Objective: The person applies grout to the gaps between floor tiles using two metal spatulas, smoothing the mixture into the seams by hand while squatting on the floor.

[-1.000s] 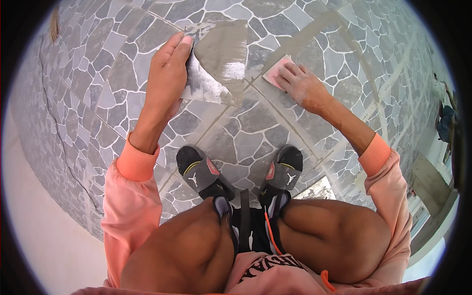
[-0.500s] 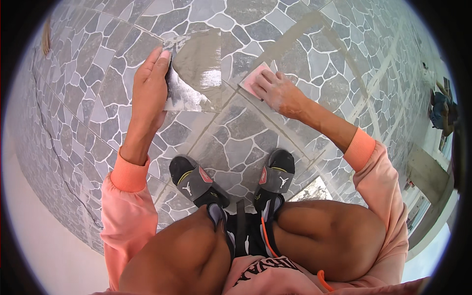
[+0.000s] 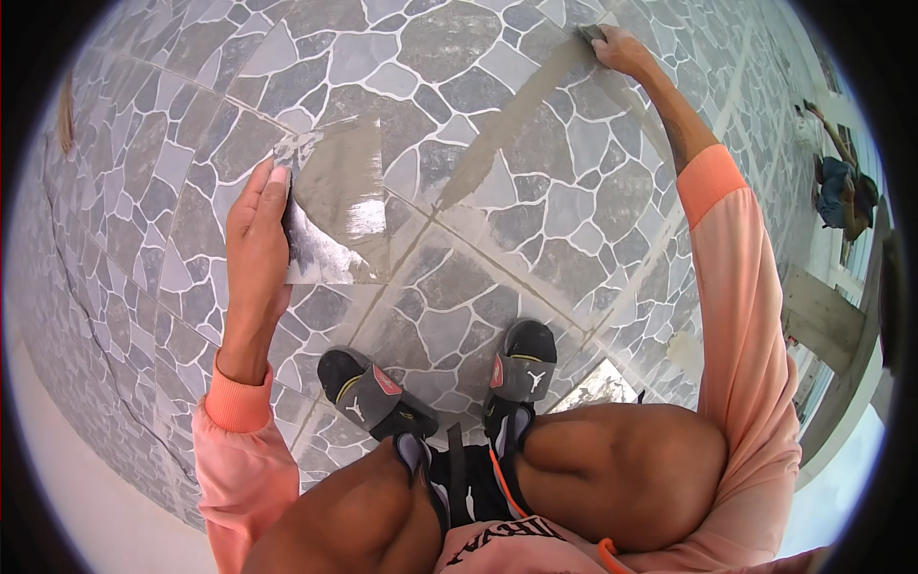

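Observation:
My left hand point(image 3: 256, 225) is closed on the edge of a flat square metal plate point(image 3: 320, 251), held above the tiles. Wet grey grout point(image 3: 335, 167) covers much of its upper and right part. Far out to the right, my right hand point(image 3: 623, 52) grips a small flat spreader point(image 3: 589, 35), pressed to the floor and seen tilted, mostly hidden by the fingers. From it a smeared band of grout point(image 3: 516, 115) runs back along a tile joint toward the middle. The grey tiles point(image 3: 464, 282) have a stone pattern with white lines.
My sandalled feet point(image 3: 521, 368) stand on the tiles below the plate. A shiny square sheet point(image 3: 598, 385) lies beside my right knee. Another person point(image 3: 841, 187) crouches at the far right near a concrete bench point(image 3: 822, 320). A dark cable point(image 3: 86, 316) runs along the left.
My right hand has swept the spreader away from me and to the right, leaving fresh grout along the joint. The plate in my left hand appears lower and further left.

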{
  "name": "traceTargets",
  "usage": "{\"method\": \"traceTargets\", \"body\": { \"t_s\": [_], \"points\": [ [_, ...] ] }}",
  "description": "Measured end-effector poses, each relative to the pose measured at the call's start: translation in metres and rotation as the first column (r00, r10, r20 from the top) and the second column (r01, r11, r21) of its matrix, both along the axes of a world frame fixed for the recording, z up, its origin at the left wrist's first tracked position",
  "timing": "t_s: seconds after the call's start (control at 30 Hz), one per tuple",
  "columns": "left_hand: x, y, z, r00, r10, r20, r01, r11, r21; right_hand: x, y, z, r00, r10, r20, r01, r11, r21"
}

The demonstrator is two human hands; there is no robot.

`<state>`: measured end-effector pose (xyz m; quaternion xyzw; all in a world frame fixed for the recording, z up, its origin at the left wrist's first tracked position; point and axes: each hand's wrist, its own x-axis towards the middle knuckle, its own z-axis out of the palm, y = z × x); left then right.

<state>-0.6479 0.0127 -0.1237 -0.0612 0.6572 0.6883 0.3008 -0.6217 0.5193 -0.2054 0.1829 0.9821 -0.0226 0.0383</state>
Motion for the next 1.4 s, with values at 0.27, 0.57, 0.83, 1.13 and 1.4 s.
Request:
{"method": "traceTargets", "body": {
  "t_s": [0.27, 0.57, 0.83, 1.13, 1.4],
  "points": [
    [-0.022, 0.009, -0.013, 1.0, 0.018, 0.007, -0.018, 0.998, -0.064, 0.023, -0.068, -0.018, 0.99, 0.072, -0.124, -0.087, 0.989, -0.117],
    [-0.031, 0.027, -0.007, 0.998, -0.041, -0.051, 0.043, 0.998, 0.045, 0.095, -0.243, -0.011, 0.937, 0.252, -0.243, -0.308, 0.924, -0.229],
    [-0.012, 0.009, 0.011, 0.997, -0.008, -0.078, 0.011, 1.0, 0.029, 0.129, -0.305, 0.003, 0.91, 0.358, -0.209, -0.412, 0.84, -0.353],
    [0.01, -0.005, -0.005, 0.999, 0.014, -0.03, -0.013, 0.999, 0.036, 0.146, -0.244, 0.047, 0.875, -0.247, 0.416, 0.313, -0.366, -0.876],
    [0.028, 0.013, -0.014, 0.999, -0.035, -0.002, 0.035, 0.996, 0.081, 0.18, -0.205, 0.063, 0.844, -0.392, 0.366, 0.005, -0.677, -0.736]
  ]
}}
